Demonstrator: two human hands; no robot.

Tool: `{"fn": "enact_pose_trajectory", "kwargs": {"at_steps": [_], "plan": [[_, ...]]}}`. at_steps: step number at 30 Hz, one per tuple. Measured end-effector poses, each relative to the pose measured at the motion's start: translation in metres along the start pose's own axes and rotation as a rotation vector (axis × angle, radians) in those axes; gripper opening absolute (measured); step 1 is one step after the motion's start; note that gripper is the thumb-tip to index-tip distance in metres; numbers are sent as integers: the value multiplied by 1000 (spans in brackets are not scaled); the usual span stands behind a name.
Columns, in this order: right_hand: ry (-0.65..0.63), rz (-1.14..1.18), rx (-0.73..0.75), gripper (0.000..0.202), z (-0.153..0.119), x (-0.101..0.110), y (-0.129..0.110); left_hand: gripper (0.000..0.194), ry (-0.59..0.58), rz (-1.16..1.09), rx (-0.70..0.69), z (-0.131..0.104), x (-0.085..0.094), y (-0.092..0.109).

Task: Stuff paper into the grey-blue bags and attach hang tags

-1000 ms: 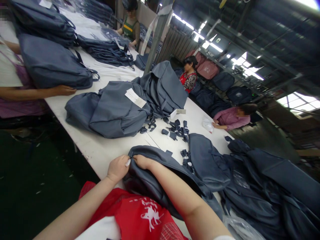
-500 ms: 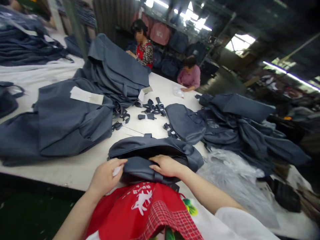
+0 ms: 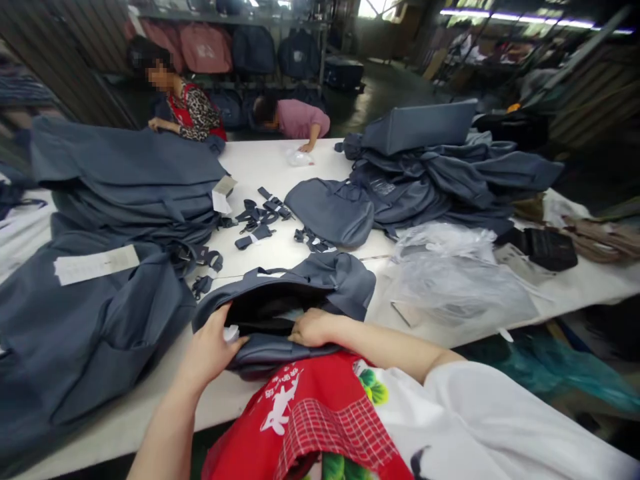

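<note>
A dark blue-grey fabric bag (image 3: 350, 283) lies on the table right in front of me, its top gaping and its inside dark. My left hand (image 3: 213, 350) grips the left end of the opening, thumb apart from the fingers. A small white piece (image 3: 231, 333), too small to name, shows between that thumb and fingers. At the front edge of the opening my right hand (image 3: 315, 328) is closed on the fabric, its fingertips partly hidden inside. Something pale shows within the bag near the right fingers.
Blue-grey bags are piled at left (image 3: 125, 160) and right (image 3: 450, 160). Bundled straps (image 3: 257, 217) lie beyond my bag. Clear plastic bags (image 3: 450, 280) lie on the right of the white table (image 3: 250, 157). Two people work across it, one in a pink top (image 3: 300, 120).
My view has swung right and levelled. The bag's opening gapes wider; my left hand has spread at its left end, and my right hand has moved down onto the front edge.
</note>
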State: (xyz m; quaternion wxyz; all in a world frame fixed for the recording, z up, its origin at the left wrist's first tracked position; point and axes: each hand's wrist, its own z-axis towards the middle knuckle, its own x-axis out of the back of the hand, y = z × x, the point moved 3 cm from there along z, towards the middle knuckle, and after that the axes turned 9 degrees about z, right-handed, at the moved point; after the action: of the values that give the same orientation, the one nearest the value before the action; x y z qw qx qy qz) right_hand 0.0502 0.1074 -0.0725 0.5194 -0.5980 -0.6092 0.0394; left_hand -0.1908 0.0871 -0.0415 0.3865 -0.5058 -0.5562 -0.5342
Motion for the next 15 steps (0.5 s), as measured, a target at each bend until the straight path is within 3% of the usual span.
{"fn": "enact_pose_trajectory", "kwargs": {"at_steps": [5,9,13,15], "plan": [[320,-63,258,24,-56,39,-13,50,-9,-157,-60,5,10,19],[547,63,371,25,-124,77,-18,37,-94,-215,-180,13,18,60],[1038,126,316,22,-179,104,4,33,-90,-254,-254,22,31,111],[1194,119,255,19,-193,106,22,32,-22,-287,-250,26,41,132]]}}
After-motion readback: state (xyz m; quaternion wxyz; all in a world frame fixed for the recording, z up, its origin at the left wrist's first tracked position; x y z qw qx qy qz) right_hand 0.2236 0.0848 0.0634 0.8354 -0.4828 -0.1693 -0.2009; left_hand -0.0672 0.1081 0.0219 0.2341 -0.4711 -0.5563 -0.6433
